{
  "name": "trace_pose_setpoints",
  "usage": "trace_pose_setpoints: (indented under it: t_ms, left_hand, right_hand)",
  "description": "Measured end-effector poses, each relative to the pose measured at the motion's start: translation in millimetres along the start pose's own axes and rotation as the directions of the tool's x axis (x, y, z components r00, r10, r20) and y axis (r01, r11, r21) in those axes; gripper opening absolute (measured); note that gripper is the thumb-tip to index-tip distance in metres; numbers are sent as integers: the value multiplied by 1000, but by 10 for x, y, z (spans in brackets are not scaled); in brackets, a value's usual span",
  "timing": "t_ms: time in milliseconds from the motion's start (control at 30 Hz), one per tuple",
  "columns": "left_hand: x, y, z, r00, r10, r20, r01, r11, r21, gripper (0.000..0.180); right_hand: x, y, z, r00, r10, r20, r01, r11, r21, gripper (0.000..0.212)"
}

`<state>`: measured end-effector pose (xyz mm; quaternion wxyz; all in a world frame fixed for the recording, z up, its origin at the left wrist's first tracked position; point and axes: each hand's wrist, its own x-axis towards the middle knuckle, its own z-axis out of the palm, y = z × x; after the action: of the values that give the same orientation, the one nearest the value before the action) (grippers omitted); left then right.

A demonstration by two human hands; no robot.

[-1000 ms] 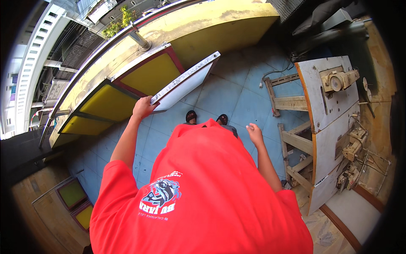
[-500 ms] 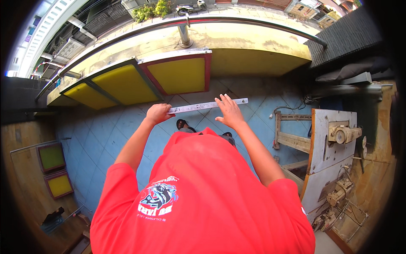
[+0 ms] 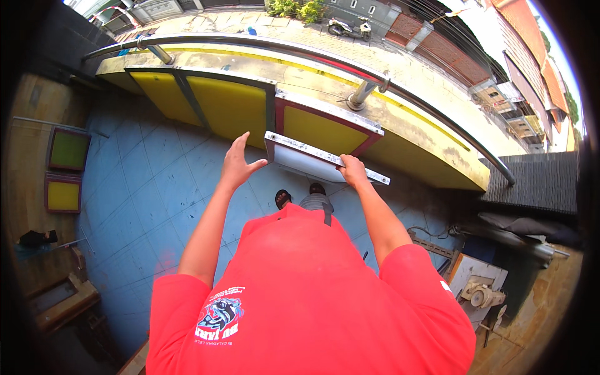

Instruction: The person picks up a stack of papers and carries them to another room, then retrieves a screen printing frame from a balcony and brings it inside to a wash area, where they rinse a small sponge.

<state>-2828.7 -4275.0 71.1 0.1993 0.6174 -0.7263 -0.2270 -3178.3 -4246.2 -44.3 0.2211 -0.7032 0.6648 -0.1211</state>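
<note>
Over blue tiles, right hand grips white panel; left hand open.

Rooftop workshop terrace: tiled floor, steel railing, machine bench.

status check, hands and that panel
Right hand gripping the white panel's framed edge. Left hand open at its left corner. Yellow wall panels close ahead.

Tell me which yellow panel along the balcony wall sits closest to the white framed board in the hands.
The red-framed yellow panel, right behind the white framed board. Its neighbours to the left have dark grey frames and stand farther away.
</note>
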Motion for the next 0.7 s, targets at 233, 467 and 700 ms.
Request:
trace_pose_setpoints:
  t_ms: [233, 467, 700]
  left_hand:
    - [-2869, -1563, -152, 531, -847, -22, 846, 532, -37, 57]
    - [-5315, -493, 281, -312, -920, 238, 896, -368, -248, 50]
    - [-4274, 335, 984, 339, -887, 314, 887, 189, -422, 43]
  right_hand:
    - [855, 177, 201, 993, 47, 108, -38, 996, -85, 31]
    - [1256, 455, 222, 994, -21, 106, 30, 996, -80, 32]
    - [1562, 500, 219, 991, -133, 35, 137, 967, -215, 46]
